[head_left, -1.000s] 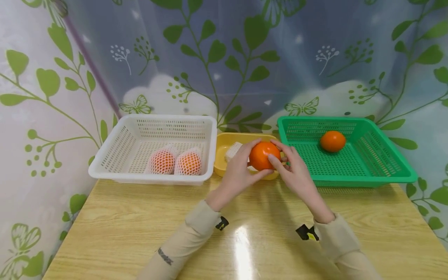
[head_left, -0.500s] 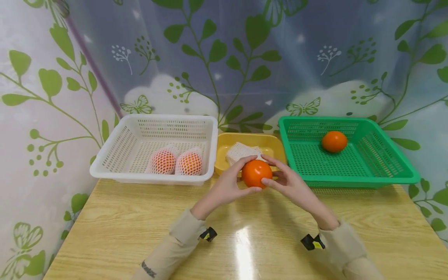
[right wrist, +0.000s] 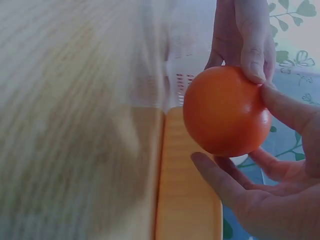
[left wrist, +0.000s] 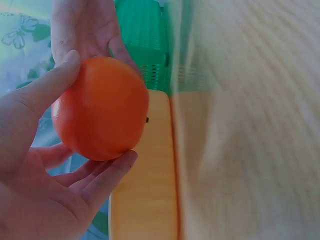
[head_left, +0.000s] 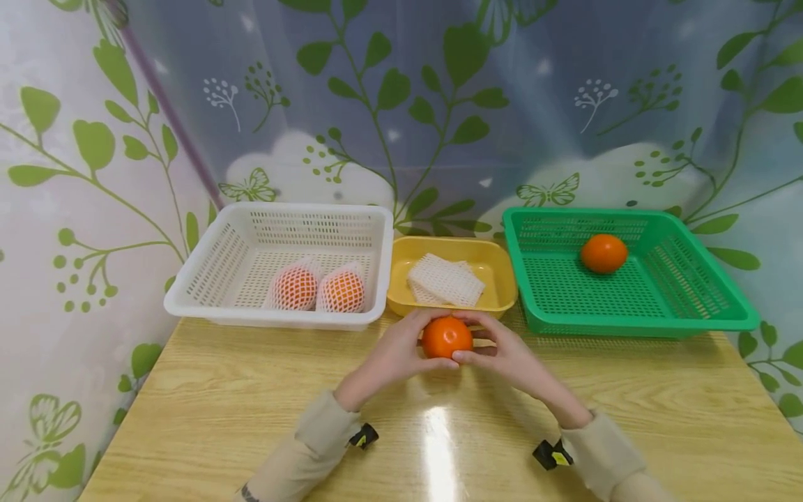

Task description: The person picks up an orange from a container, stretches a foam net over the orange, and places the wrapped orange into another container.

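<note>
Between both hands, just in front of the yellow tray (head_left: 401, 301), is a smooth, glossy orange fruit (head_left: 447, 337). My left hand (head_left: 394, 357) holds its left side, thumb low at the front and fingers at the back. From the right, my right hand (head_left: 513, 357) grips the same fruit with thumb and fingertips. In the left wrist view the fruit (left wrist: 102, 107) looks bare and round, raised off the table. The right wrist view shows the fruit (right wrist: 227, 112) with both hands' fingers on it. White foam net sleeves (head_left: 447, 280) lie flat in the yellow tray.
At the left a white basket (head_left: 276, 318) holds two orange fruits in foam nets (head_left: 341, 291). A green basket (head_left: 633, 325) at the right contains one bare orange fruit (head_left: 603, 253). All stand along the back of the wooden table (head_left: 251, 390), before a patterned curtain (head_left: 426, 153).
Both hands have brought the orange fruit from above the yellow tray toward the body and slightly left, lower in view. The foam nets in the tray have come into full view.
</note>
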Tool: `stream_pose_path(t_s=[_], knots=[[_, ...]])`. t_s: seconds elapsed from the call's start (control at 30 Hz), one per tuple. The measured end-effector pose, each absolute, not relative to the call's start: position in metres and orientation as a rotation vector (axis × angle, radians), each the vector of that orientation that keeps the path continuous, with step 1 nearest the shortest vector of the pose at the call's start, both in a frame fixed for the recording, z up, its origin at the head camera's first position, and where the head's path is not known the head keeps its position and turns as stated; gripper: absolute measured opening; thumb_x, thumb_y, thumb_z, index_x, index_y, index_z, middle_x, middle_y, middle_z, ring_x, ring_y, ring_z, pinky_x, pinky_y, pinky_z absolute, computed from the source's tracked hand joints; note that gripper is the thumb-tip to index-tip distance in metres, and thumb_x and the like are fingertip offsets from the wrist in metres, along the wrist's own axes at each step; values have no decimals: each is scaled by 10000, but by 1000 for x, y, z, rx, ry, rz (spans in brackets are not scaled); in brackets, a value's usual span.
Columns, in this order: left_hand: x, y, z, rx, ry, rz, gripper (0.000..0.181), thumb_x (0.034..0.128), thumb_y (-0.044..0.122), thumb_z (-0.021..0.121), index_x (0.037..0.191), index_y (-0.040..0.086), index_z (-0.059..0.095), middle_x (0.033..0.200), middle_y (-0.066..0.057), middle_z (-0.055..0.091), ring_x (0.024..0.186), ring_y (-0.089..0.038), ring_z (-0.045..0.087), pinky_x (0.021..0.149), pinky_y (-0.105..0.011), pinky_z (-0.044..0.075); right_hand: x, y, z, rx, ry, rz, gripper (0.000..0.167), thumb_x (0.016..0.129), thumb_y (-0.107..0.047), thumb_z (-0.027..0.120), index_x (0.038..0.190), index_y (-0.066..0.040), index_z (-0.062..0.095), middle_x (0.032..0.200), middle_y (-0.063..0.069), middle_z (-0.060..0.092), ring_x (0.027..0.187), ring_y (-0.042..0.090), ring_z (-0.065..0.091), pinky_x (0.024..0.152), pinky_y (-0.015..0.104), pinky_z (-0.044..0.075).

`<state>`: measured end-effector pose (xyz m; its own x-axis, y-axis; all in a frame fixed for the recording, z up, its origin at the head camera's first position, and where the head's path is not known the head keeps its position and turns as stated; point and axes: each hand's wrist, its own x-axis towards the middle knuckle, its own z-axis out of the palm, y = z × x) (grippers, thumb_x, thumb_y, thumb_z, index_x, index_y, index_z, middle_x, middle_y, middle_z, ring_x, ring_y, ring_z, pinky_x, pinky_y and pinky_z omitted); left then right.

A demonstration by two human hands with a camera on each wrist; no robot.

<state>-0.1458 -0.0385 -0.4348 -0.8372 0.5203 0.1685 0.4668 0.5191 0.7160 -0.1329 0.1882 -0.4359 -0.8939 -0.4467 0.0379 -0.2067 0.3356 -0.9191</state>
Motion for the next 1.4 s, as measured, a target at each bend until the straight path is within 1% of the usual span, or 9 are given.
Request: stream_pose_path(t_s=[0.27, 0.57, 0.67, 0.73, 0.9, 1.0, 1.13, 1.33, 1.4], knots=[[-141, -42, -446, 885, 2671, 1121, 759, 797, 377, 875, 1420, 98, 543, 1380, -71, 616, 1181, -235, 623, 1000, -399, 525, -129, 182, -446, -578, 2376, -1510, 566, 925, -156, 760, 1395, -9, 482, 1388, 253, 513, 1155, 405, 597, 929, 451, 574], [-140, -45, -451, 859, 2639, 1098, 748, 844, 408, 829, 1456, 130, 502, 1399, -56, 596, 1185, -228, 608, 994, -412, 521, -127, 180, -446, -566, 2375, -1459, 561, 957, -199, 726, 1421, -43, 452, 1366, 257, 520, 1151, 404, 612, 957, 493, 554], [-139, -46, -451, 849, 2628, 1090, 752, 861, 425, 808, 1472, 127, 487, 1425, -65, 578, 1204, -238, 597, 998, -424, 517, -129, 183, -444, -588, 2398, -1421, 568, 974, -212, 704, 1445, -36, 439, 1360, 267, 533, 1138, 398, 628, 953, 487, 557], [-139, -47, -451, 843, 2625, 1086, 763, 867, 430, 801, 1484, 120, 476, 1443, -74, 565, 1222, -249, 590, 1011, -434, 509, -132, 184, -438, -617, 2460, -1407, 537, 982, -204, 690, 1437, -23, 469, 1358, 262, 557, 1127, 397, 642, 941, 480, 564], [-139, -48, -451, 825, 2612, 1076, 791, 879, 431, 789, 1512, 111, 441, 1478, -94, 535, 1259, -269, 575, 1037, -459, 493, -148, 184, -415, -677, 2748, -1389, 352, 989, -162, 676, 1310, -27, 624, 1297, 180, 645, 1088, 338, 682, 895, 466, 585], [-138, -48, -451, 818, 2608, 1073, 805, 879, 449, 782, 1522, 121, 427, 1486, -93, 527, 1261, -266, 575, 1036, -461, 494, -161, 181, -406, -683, 2922, -1310, 293, 986, -153, 679, 1261, -52, 664, 1247, 142, 665, 1068, 317, 682, 889, 474, 586], [-139, -47, -452, 822, 2615, 1065, 808, 877, 470, 776, 1521, 127, 429, 1484, -83, 530, 1258, -264, 577, 1029, -463, 497, -179, 176, -406, -637, 3089, -1140, 284, 994, -150, 664, 1258, -47, 669, 1229, 165, 660, 1052, 354, 664, 882, 501, 579], [-140, -48, -452, 838, 2586, 1061, 796, 881, 441, 782, 1518, 117, 432, 1498, -74, 517, 1280, -266, 563, 1057, -469, 478, -205, 172, -422, -489, 3189, -878, 339, 1020, -146, 606, 1324, 2, 629, 1291, 248, 620, 953, 387, 660, 766, 514, 561], [-140, -48, -452, 837, 2579, 1044, 805, 882, 451, 778, 1526, 123, 422, 1505, -74, 511, 1287, -267, 559, 1068, -467, 470, -213, 173, -428, -440, 3210, -808, 348, 1023, -129, 592, 1334, 27, 616, 1293, 266, 616, 948, 403, 659, 765, 522, 559]])
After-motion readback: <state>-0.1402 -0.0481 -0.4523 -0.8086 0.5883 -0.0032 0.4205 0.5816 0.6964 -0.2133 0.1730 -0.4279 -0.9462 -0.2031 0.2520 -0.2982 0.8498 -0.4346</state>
